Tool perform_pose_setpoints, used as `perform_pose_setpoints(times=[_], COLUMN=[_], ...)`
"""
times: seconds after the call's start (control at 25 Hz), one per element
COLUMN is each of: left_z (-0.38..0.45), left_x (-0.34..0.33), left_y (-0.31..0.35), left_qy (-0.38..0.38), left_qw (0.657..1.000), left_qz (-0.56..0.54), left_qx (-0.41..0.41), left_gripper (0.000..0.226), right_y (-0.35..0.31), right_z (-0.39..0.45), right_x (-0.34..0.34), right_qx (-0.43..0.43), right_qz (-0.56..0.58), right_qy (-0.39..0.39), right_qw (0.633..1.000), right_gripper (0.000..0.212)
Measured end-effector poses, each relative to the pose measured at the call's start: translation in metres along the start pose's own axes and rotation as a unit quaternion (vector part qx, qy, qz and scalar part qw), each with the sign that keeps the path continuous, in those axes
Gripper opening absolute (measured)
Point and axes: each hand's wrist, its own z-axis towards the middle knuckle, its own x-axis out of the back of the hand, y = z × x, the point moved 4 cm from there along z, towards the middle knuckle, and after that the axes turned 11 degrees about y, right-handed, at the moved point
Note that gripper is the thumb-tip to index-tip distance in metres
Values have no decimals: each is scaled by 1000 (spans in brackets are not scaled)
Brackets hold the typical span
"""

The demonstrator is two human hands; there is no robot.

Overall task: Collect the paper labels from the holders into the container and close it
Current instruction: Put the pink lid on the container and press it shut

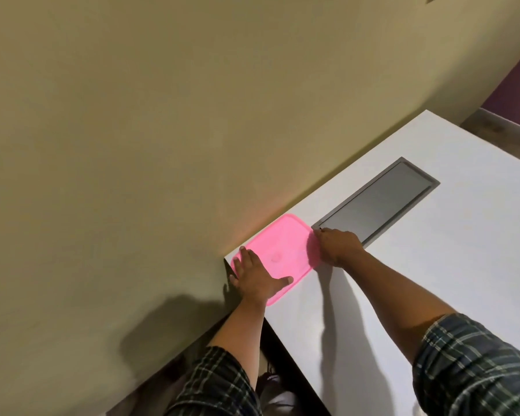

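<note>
Closing step: pink lid [278, 253] on the container, at the desk [403, 265] corner. Left hand [257, 279] presses flat on it; right hand [338, 246] grips its far edge. Next, the rim likely needs pressing until sealed.

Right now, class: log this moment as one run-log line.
left hand: flat on pink lid | right hand: fingers curled at lid's right edge | table: white | labels: none visible
</note>
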Motion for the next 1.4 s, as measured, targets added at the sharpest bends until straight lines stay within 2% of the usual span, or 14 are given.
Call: perform_pose_setpoints(times=[0.12,0.44,0.64,0.8,0.96,1.12,1.2,1.4], left_z=[7,11,0,-12,-32,-55,-65,-96], left_x=[-1,1,14,30,50,68,73,67], left_y=[0,-11,-16,-5,21,55,76,135], left_qy=[4,64,92,96,107,154,157,75], left_qw=[1000,992,975,955,950,938,927,925], left_qz=[-9,-107,-180,-256,-275,-307,-340,-372], left_qx=[-19,18,93,116,101,48,24,-37], left_gripper=[136,124,123,101,84,54,45,65], right_y=[-6,10,32,52,79,115,143,208], right_z=[7,6,-24,-52,-79,-119,-147,-226], right_x=[-8,-1,14,34,61,80,85,92], right_qx=[-55,-134,-167,-161,-138,-152,-176,-212], right_qz=[49,209,339,414,432,438,460,482], right_qy=[-6,18,9,11,35,84,114,182], right_qw=[997,969,926,896,890,882,863,830], right_gripper=[30,26,35,50,48,20,16,9])
